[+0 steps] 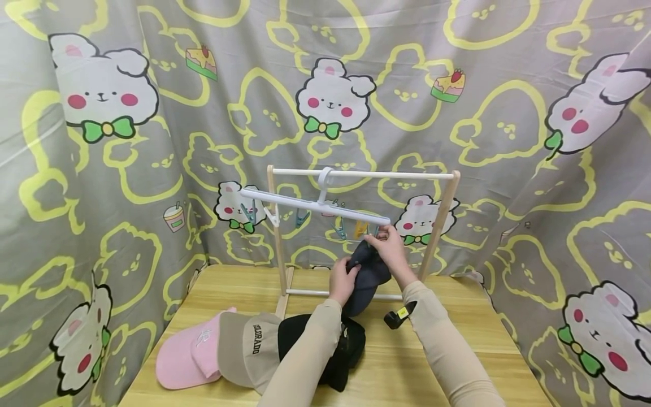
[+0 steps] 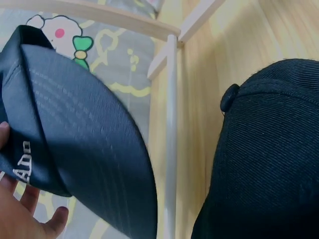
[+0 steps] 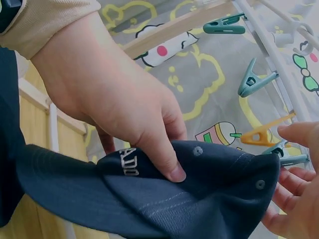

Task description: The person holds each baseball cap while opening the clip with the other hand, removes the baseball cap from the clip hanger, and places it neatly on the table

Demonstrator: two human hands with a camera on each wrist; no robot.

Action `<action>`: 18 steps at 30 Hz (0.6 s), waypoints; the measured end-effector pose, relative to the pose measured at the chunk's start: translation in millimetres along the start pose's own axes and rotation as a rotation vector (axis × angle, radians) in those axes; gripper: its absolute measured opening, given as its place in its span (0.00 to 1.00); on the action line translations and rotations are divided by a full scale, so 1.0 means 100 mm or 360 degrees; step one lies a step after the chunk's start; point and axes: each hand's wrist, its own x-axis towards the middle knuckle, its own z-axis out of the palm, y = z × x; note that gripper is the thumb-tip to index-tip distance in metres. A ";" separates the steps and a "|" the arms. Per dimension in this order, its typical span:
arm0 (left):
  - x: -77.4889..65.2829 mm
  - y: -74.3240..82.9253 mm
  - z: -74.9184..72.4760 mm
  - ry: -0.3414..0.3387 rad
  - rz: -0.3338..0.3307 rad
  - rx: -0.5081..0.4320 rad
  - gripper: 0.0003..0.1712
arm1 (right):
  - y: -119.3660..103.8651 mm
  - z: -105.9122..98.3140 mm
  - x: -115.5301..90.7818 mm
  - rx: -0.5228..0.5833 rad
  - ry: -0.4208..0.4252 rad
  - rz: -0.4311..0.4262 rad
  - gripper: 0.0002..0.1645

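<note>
My left hand [image 1: 343,281] grips a dark navy cap [image 1: 363,277] by its crown, thumb on the outside near white lettering. In the right wrist view the cap's brim [image 3: 55,174] points left, while the crown's far end meets a teal clip [image 3: 284,152]. My right hand [image 1: 390,249] pinches around that clip at the right end of a white clip hanger [image 1: 315,204]; the exact finger contact is partly hidden. An orange clip [image 3: 264,133] hangs right beside it. Further along the hanger are several teal clips and one white clip [image 1: 272,215].
A wooden rack [image 1: 439,226] with a white top rod [image 1: 396,174] carries the hanger. On the wooden table [image 1: 407,367] lie a pink cap [image 1: 188,350], a beige cap with COLORADO lettering [image 1: 249,345] and a black cap [image 1: 343,353], overlapping in a row. Patterned curtains [image 1: 325,34] surround the table.
</note>
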 end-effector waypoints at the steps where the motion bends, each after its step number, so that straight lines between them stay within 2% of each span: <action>1: 0.00 0.00 -0.01 0.0019 0.0003 0.0010 0.14 | 0.00 0.01 0.00 0.0008 0.0006 0.0006 0.31; 8: -0.02 0.05 -0.03 0.0120 0.0045 0.0058 0.14 | -0.03 0.08 0.00 0.0043 0.0100 0.0022 0.34; 13: -0.02 0.05 -0.04 0.0193 0.0064 0.0056 0.11 | -0.04 0.13 0.01 0.0074 0.0158 0.0031 0.32; 18: -0.02 0.03 -0.07 0.0232 0.0059 0.0042 0.11 | -0.03 0.14 0.02 0.0032 0.0203 0.0030 0.30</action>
